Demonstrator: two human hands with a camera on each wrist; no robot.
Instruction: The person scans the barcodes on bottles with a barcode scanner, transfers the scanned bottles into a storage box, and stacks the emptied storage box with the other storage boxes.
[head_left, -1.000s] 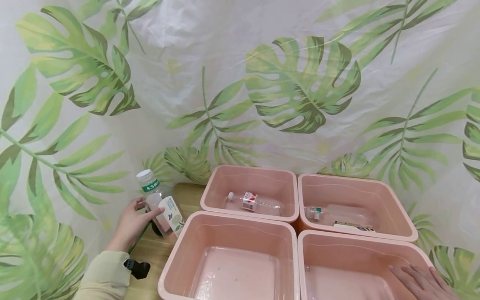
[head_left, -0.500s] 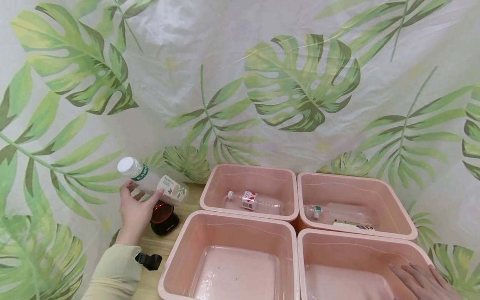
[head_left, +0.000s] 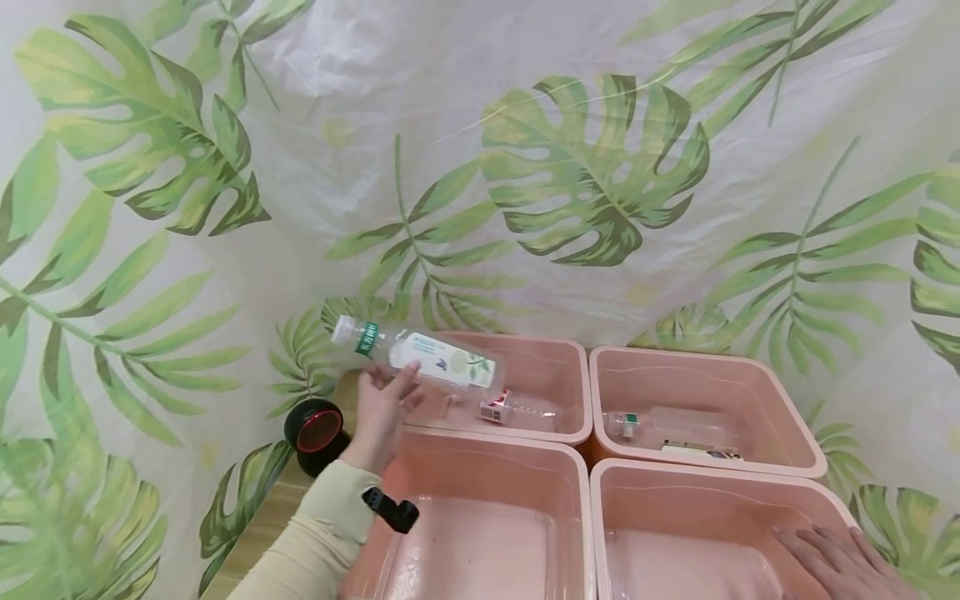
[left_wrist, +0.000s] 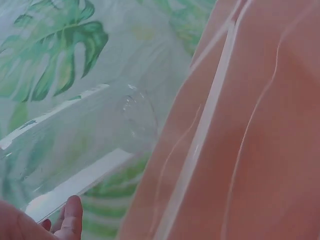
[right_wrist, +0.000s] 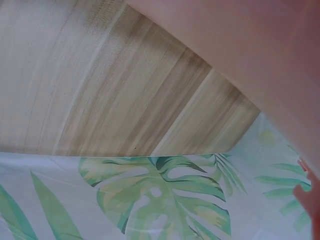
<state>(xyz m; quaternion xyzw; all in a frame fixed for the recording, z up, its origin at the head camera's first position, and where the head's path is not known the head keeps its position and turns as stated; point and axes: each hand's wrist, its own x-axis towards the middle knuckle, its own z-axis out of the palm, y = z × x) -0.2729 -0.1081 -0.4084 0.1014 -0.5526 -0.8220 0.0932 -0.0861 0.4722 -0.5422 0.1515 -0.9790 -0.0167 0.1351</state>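
My left hand (head_left: 378, 417) holds a clear plastic bottle (head_left: 450, 358) with a white cap, a green neck band and a white label. Tilted, its cap end to the left, the bottle overlaps the left rim of the back left pink bin (head_left: 577, 367) in the head view. The left wrist view shows the bottle's clear base end (left_wrist: 135, 115) beside pink bin walls. At the lower right, my right hand (head_left: 840, 554) lies with extended fingers over the right side of the front right bin (head_left: 720, 475).
A clear bottle with a red-and-white label (head_left: 525, 410) lies in the back left bin. Another clear bottle (head_left: 690, 427) lies in the back right bin (head_left: 705, 358). The front left bin (head_left: 480, 533) stands nearest me. A black round object with a red ring (head_left: 315, 429) stands left on the wooden table (head_left: 258, 521).
My left hand has lifted the bottle from beside the bins and carried it rightward to the back left bin, tipping it flatter. The black round object has come into view. My right hand stays put.
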